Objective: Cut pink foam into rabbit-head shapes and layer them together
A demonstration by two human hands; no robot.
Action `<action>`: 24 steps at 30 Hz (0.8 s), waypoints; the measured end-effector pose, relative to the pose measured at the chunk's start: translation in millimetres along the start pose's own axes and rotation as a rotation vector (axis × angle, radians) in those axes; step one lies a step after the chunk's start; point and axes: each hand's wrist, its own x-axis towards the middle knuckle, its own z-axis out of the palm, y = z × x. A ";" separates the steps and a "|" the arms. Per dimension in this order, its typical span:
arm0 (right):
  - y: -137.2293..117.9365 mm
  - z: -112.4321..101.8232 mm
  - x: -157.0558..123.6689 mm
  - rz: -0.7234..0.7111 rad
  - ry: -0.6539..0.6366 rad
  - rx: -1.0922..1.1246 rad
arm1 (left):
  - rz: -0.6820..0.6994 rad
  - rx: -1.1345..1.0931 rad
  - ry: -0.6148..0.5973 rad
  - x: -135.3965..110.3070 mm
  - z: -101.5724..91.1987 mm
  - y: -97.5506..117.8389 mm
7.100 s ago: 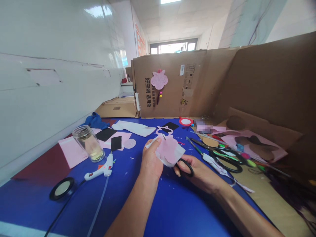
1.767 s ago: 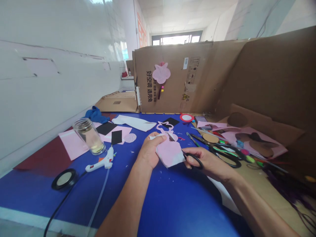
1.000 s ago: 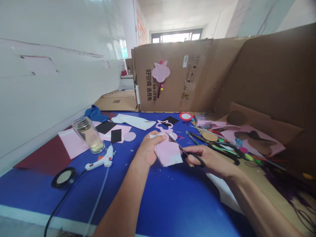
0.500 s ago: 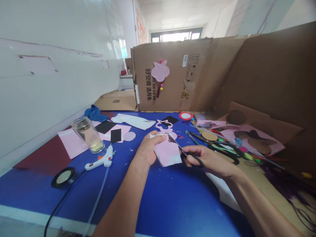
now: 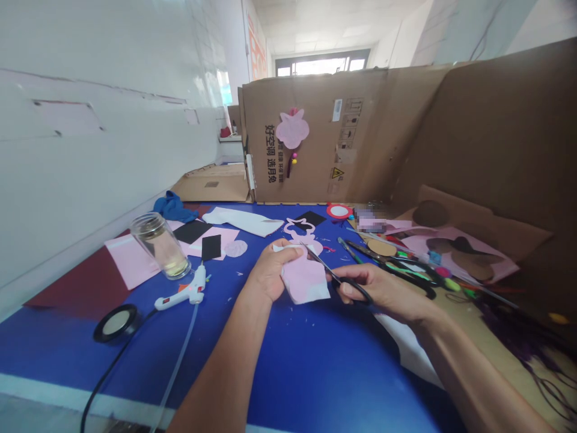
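My left hand (image 5: 273,270) pinches a piece of pink felt (image 5: 303,279) with white showing along its edges, thumb on top. In my right hand (image 5: 367,287) is a pair of black-handled scissors (image 5: 354,290), fingers through the loops. The blades reach up and left to the felt's upper right edge, close to my left thumb. Just beyond lies a pink cut-out outline (image 5: 294,228) with a flower-like shape, partly over a black square (image 5: 318,219).
At left are a glass jar (image 5: 161,246), a white glue gun (image 5: 184,293) with its cord, and black tape (image 5: 116,323). Scissors, pens and felt scraps crowd the right (image 5: 451,246). A cardboard wall (image 5: 315,168) with a hanging pink ornament (image 5: 293,130) stands behind.
Both hands stay nearly in place. The pink felt has shifted very slightly left, and the scissors remain at its edge.
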 end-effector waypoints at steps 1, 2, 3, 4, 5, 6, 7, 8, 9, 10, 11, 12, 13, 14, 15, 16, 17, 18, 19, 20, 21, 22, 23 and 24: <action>0.8 -0.4 0.1 0.003 0.001 0.002 | -0.002 0.006 -0.007 0.3 -0.4 -0.1; 1.5 -0.8 0.1 0.005 0.001 0.001 | -0.004 0.012 -0.014 0.5 -0.7 -0.2; 2.1 -1.3 0.0 0.008 0.002 -0.002 | -0.006 0.017 -0.020 0.6 -1.0 -0.3; 2.5 -1.6 -0.2 0.012 0.002 -0.007 | -0.006 0.018 -0.025 0.8 -1.3 -0.4; 2.5 -1.9 -0.5 0.018 0.004 -0.011 | -0.006 0.020 -0.027 0.8 -1.6 -0.5; 2.3 -2.2 -0.9 0.025 0.008 -0.014 | -0.004 0.021 -0.030 0.8 -1.9 -0.5; 1.8 -2.3 -1.4 0.033 0.012 -0.015 | -0.004 0.023 -0.034 0.8 -2.2 -0.5; 1.1 -2.3 -1.9 0.039 0.018 -0.015 | -0.003 0.026 -0.038 0.7 -2.4 -0.5; 0.3 -2.3 -2.4 0.045 0.021 -0.014 | -0.004 0.029 -0.043 0.6 -2.5 -0.3; -0.5 -2.3 -2.8 0.049 0.023 -0.015 | -0.007 0.032 -0.047 0.4 -2.6 -0.1; -1.2 -2.3 -3.2 0.052 0.023 -0.017 | -0.009 0.034 -0.051 0.1 -2.4 0.3; -1.8 -2.3 -3.3 0.051 0.022 -0.019 | -0.012 0.032 -0.054 -0.3 -2.2 0.8; -2.1 -2.3 -3.3 0.047 0.022 -0.019 | -0.016 0.029 -0.057 -0.7 -1.8 1.3; -2.1 -2.3 -3.2 0.044 0.022 -0.017 | -0.020 0.025 -0.057 -1.1 -1.3 1.7; -2.0 -2.4 -3.0 0.043 0.024 -0.013 | -0.024 0.022 -0.058 -1.4 -0.9 2.1; -1.7 -2.6 -2.8 0.045 0.026 -0.006 | -0.028 0.020 -0.059 -1.6 -0.6 2.4; -1.3 -2.8 -2.7 0.048 0.028 0.001 | -0.032 0.019 -0.060 -1.7 -0.5 2.5; -0.8 -3.0 -2.6 0.053 0.029 0.007 | -0.036 0.019 -0.061 -1.6 -0.6 2.5; -0.4 -3.3 -2.5 0.058 0.029 0.010 | -0.039 0.020 -0.063 -1.4 -0.9 2.5; 0.1 -3.7 -2.6 0.061 0.028 0.011 | -0.043 0.022 -0.067 -1.1 -1.3 2.4; 0.4 -4.0 -2.8 0.062 0.027 0.008 | -0.045 0.025 -0.072 -0.8 -1.8 2.3; 0.7 -4.3 -3.0 0.063 0.027 0.005 | -0.045 0.027 -0.079 -0.6 -2.3 2.3; 0.8 -4.5 -3.2 0.065 0.028 0.002 | -0.045 0.031 -0.089 -0.4 -2.8 2.4; 0.7 -4.6 -3.3 0.067 0.030 0.003 | -0.045 0.033 -0.099 -0.4 -3.1 2.6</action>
